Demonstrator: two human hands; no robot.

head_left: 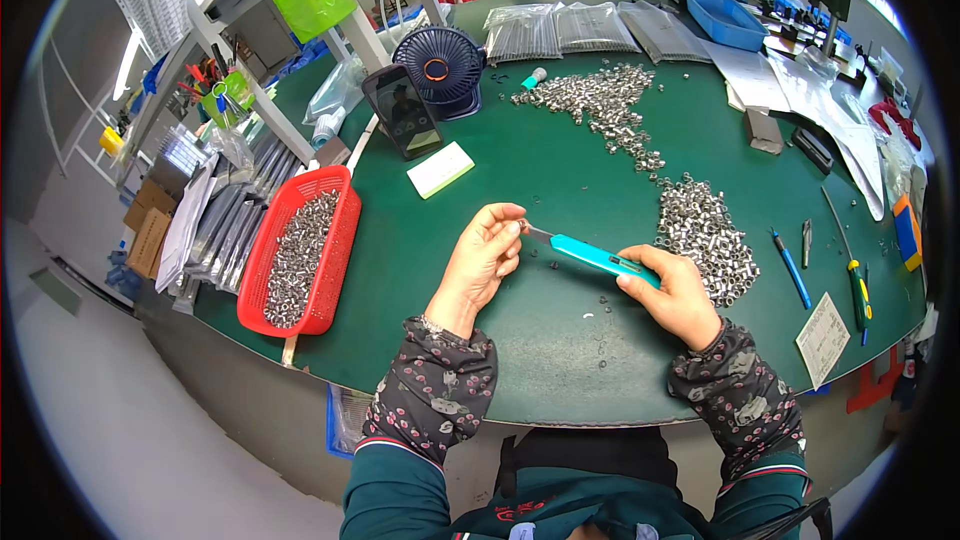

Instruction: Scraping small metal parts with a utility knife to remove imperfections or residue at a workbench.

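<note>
My right hand (682,298) is wrapped round a teal utility knife (592,255), its blade pointing left. My left hand (476,260) pinches a small metal ring (523,226) between thumb and fingertips, and the blade tip reaches it. Whether the blade touches the ring's edge or its inside is too small to tell. Right of the knife lies a pile of small metal rings (703,230), and a looser spread of rings (610,105) lies farther back. At the left, a red plastic basket (345,240) holds many more of them.
A phone (402,112) leans by a dark fan (438,65), with a notepad (440,169) before it. Blue pen (791,268), screwdriver (859,293) and paper card (823,340) lie right. Bagged metal parts (597,28) and a blue tray (725,20) stand behind. Dark scraps dot the green table (500,360).
</note>
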